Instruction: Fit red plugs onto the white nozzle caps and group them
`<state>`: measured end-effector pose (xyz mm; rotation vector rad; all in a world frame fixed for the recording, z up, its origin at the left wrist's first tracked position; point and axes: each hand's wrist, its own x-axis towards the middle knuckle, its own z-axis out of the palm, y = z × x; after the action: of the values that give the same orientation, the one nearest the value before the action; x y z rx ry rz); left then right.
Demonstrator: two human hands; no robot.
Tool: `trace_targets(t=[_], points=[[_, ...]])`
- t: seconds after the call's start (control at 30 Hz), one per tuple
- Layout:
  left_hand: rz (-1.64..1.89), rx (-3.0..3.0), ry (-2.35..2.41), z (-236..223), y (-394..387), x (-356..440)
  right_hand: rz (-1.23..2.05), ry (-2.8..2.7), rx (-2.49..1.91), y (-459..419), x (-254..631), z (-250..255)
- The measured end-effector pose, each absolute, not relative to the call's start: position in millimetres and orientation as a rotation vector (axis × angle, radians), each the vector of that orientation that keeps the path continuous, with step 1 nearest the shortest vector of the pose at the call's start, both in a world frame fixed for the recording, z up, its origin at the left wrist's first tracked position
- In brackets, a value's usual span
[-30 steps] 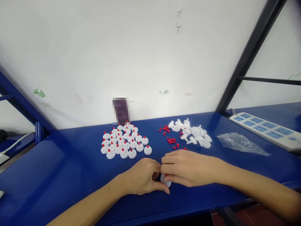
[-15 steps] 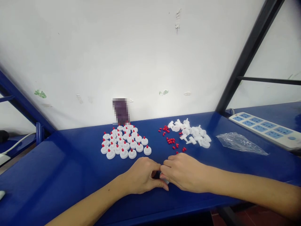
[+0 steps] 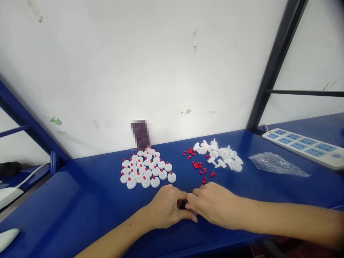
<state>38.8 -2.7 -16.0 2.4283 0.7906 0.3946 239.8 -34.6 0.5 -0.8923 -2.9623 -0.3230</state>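
Observation:
My left hand and my right hand meet near the front of the blue table, fingertips touching. Both are closed around a small whitish piece, of which only a sliver shows between the fingers. Just beyond my right hand lie loose red caps, scattered in small clusters. Behind them is a heap of white plastic lids with spouts, lying at various angles. To the left, several white lids with red tips stand upright in a close group.
A clear plastic bag lies right of the heap, beside a white power strip. At the back, a blurred dark rectangle leans near the wall. A white object sits at the left edge. Frame posts flank the table.
The view has tilted slightly up and turned left, so the scene sits lower. My hands stay together in nearly the same pose; less of the whitish piece shows between them.

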Motion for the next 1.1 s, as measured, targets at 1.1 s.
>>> trace_targets(t=[1.1], points=[[0.440, 2.402, 0.672, -11, -5, 39, 1.743, -3.134, -1.306, 33, 197, 89]])
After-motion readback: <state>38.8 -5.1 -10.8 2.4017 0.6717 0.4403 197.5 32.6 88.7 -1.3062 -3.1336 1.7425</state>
